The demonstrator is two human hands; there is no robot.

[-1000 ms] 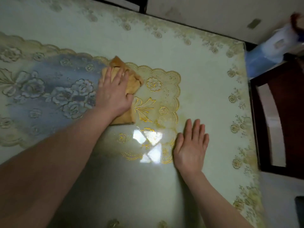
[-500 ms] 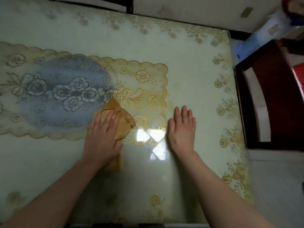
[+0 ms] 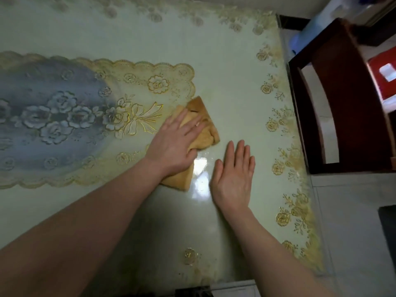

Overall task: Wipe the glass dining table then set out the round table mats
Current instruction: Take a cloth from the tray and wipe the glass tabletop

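Note:
The glass dining table (image 3: 231,67) fills most of the head view, with a pale green, gold-flowered cloth and a blue floral runner (image 3: 53,116) under the glass. A folded orange cloth (image 3: 205,129) lies on the glass near the runner's right end. My left hand (image 3: 175,142) presses flat on the cloth, fingers straight. My right hand (image 3: 234,174) rests flat on the bare glass just right of the cloth. No round table mats are in view.
A dark wooden chair (image 3: 342,99) stands close to the table's right edge. Beyond it lie a red object (image 3: 383,69) and something pale blue (image 3: 308,33) on the floor. A bright light reflection sits on the glass between my hands.
My left hand has slid the cloth from the runner's lower edge up and to the right, close to my right hand. The right hand has stayed flat on the glass.

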